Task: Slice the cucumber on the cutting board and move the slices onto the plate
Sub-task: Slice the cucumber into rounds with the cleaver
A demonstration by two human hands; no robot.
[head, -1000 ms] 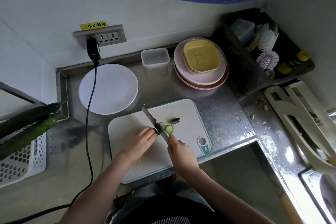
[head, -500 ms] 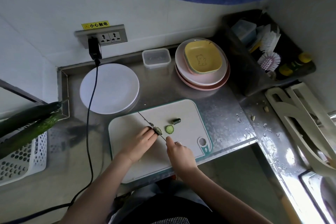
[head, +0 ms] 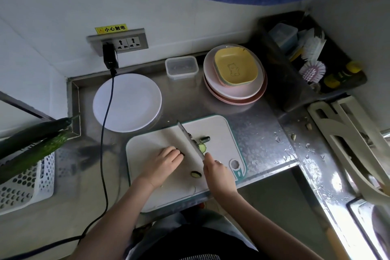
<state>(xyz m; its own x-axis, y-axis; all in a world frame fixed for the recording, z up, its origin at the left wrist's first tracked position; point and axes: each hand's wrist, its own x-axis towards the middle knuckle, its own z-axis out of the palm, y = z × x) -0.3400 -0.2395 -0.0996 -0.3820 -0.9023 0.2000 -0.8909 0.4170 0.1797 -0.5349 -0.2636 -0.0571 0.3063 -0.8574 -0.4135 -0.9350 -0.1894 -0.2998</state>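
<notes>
I am only at the start of the slicing. My left hand [head: 163, 159] lies curled over the cucumber [head: 181, 152] at the middle of the cutting board [head: 219, 126], fingers bent round it, so only a dark stub shows at my fingertips. My right hand [head: 218, 172] is wrapped round the handle of the knife [head: 190, 140], the blade slanting away to the far left, just right of the stub. So far I count little: a pale slice [head: 202, 147] touching the blade, the cut-off end [head: 205, 139] just beyond it, and another piece [head: 196, 174] nearer me. The white plate [head: 126, 102], far left of the board, holds nothing yet. By my judgement most of the cutting and all of the moving are left.
</notes>
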